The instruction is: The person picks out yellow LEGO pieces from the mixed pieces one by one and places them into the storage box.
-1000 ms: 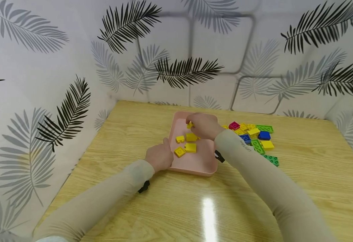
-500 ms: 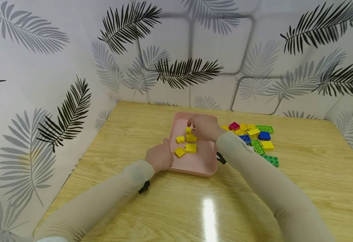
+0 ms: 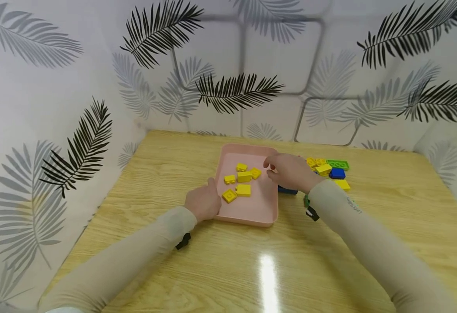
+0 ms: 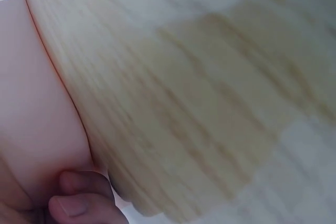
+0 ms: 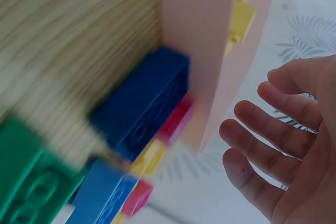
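Note:
In the head view, a shallow pink tray point(image 3: 248, 213) stands on the wooden table with several yellow toy bricks point(image 3: 244, 190) scattered inside. My left hand point(image 3: 203, 202) grips the tray's left side near its front corner; in the left wrist view its fingertips point(image 4: 79, 205) curl by the pink wall. Over the tray's right rim hovers my right hand point(image 3: 291, 170), fingers loosely bent and holding nothing. The right wrist view shows that hand's fingers apart beside the tray wall, with a dark blue brick point(image 5: 144, 106) on the table just outside it.
Right of the tray lies a pile of mixed bricks, partly hidden by my right arm: a lime green brick point(image 3: 338, 164), a blue brick point(image 3: 337, 173), a yellow brick point(image 3: 341, 185). A green brick point(image 5: 31, 177) shows nearby. A leaf-patterned wall point(image 3: 228, 117) borders the table behind.
My right hand has let go of a small yellow brick in the tray's far part and moved right to the rim. My left hand has kept its grip on the tray.

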`<state>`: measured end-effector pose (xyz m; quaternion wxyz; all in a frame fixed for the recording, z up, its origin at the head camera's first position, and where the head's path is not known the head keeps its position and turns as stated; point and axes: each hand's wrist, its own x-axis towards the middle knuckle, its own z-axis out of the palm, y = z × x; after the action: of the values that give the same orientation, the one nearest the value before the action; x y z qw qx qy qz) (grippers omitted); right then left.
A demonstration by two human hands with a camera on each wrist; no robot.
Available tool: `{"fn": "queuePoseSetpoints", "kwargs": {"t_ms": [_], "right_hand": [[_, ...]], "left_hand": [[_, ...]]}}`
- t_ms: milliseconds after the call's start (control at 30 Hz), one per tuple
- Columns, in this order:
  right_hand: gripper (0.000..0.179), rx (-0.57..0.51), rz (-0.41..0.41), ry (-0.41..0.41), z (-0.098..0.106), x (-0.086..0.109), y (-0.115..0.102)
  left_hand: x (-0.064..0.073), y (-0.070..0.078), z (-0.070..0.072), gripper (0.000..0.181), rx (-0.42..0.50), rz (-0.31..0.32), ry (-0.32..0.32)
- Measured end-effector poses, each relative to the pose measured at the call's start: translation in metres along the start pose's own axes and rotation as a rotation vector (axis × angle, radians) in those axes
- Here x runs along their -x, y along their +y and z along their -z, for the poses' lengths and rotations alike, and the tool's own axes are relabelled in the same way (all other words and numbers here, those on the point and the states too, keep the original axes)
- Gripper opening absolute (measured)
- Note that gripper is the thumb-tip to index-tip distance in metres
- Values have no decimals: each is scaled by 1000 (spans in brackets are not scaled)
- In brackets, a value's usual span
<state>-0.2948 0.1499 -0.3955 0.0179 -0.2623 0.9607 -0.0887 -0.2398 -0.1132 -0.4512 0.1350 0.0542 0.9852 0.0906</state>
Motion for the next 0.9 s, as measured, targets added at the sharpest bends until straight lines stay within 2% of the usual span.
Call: {"fn": "queuePoseSetpoints", "kwargs": {"t_ms": [167, 500, 667, 900], "right_hand": [[25, 22, -39, 24, 8, 25, 22], [26, 26, -113, 34, 18, 76, 79], [26, 25, -138, 32, 19, 93, 99], [31, 1, -164, -13, 18, 111, 116]], "left_hand": [[1, 0, 2, 55, -16, 18, -11], [-2, -1, -1, 60, -16, 10, -21], [-3, 2, -2, 56, -14, 15, -18], [1, 2, -1, 58, -15, -1, -11]]}}
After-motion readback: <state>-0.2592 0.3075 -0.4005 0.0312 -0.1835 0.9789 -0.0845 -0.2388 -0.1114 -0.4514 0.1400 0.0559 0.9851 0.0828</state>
